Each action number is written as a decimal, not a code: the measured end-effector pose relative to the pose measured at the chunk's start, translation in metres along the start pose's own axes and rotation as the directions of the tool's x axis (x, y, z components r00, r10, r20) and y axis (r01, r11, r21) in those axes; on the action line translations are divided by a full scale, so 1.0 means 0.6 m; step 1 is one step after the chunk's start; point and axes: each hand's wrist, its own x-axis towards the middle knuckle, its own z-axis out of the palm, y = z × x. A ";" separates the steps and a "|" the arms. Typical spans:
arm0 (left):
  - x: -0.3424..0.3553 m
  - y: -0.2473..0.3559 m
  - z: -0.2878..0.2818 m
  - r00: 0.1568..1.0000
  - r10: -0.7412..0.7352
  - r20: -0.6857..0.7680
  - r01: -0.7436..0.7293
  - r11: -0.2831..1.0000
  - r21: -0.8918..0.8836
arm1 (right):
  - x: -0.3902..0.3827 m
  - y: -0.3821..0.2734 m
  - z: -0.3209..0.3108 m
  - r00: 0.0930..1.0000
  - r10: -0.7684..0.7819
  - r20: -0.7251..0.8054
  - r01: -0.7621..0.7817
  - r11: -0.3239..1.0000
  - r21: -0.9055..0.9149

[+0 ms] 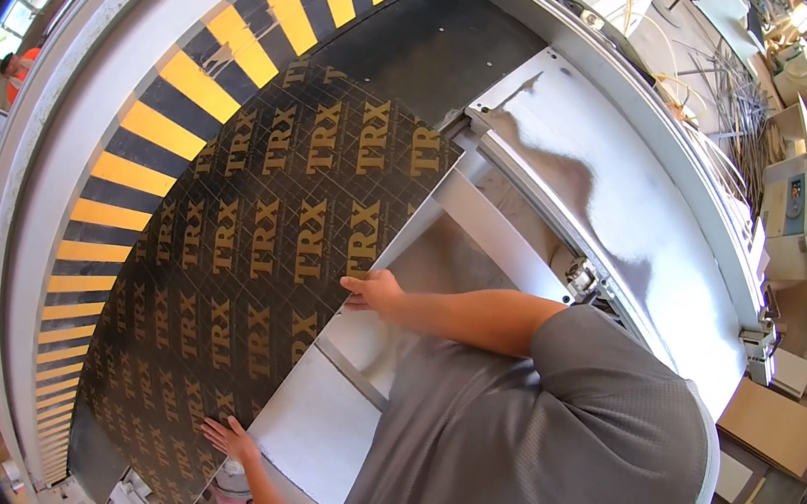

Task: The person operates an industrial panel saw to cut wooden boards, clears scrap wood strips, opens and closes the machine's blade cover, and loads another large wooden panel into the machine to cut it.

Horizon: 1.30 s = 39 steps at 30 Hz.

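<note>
A large dark board [209,274] with rows of gold lettering lies flat over a machine bed, between a striped beam and me. At the board's lower near edge rests my left hand [229,439], fingers spread flat on the surface. Farther along that edge is my right hand [373,294], its fingers stretched out over the face and its thumb low beside them. The underside of the board's edge is hidden. Beyond the board, part of the dark bed [438,50] shows.
A grey beam with yellow and black stripes [152,128] curves along the far left side. Shiny metal plates [576,162] and a frame bar [501,234] stand right of the board. Two people [18,69] appear far left. Thin rods [739,107] and brown sheets [773,423] lie at right.
</note>
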 end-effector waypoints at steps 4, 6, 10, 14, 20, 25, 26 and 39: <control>-0.027 0.050 -0.015 0.996 0.034 0.085 -0.035 0.999 0.006 | -0.030 -0.019 -0.059 0.999 0.038 -0.019 -0.037 0.999 0.030; -0.052 0.082 -0.032 0.985 0.032 0.167 -0.045 0.996 0.076 | -0.052 -0.041 -0.091 0.999 0.016 -0.028 -0.015 0.999 0.030; -0.103 0.138 -0.050 0.873 0.485 0.041 -0.484 0.874 -0.034 | -0.117 -0.113 -0.156 0.990 -0.032 -0.134 0.032 0.999 0.001; -0.170 0.283 -0.009 0.815 0.572 -0.095 -0.574 0.819 0.013 | -0.125 -0.214 -0.300 0.992 0.096 -0.086 -0.128 0.697 -0.706; -0.213 0.434 -0.092 0.800 0.592 0.096 -0.594 0.804 -0.005 | -0.120 -0.306 -0.430 0.671 -0.740 -0.049 0.040 0.102 -0.994; -0.190 0.506 -0.107 0.795 0.598 0.095 -0.601 0.799 -0.002 | -0.068 -0.349 -0.527 0.312 -0.925 -0.217 -0.273 0.132 -0.953; -0.182 0.520 -0.110 0.791 0.602 0.107 -0.604 0.797 -0.011 | -0.064 -0.351 -0.533 0.357 -0.871 -0.338 -0.354 0.209 -0.912; -0.139 0.641 -0.181 0.723 0.681 0.115 -0.688 0.725 0.034 | -0.117 -0.402 -0.507 0.484 -0.793 -0.369 -0.429 0.152 -0.891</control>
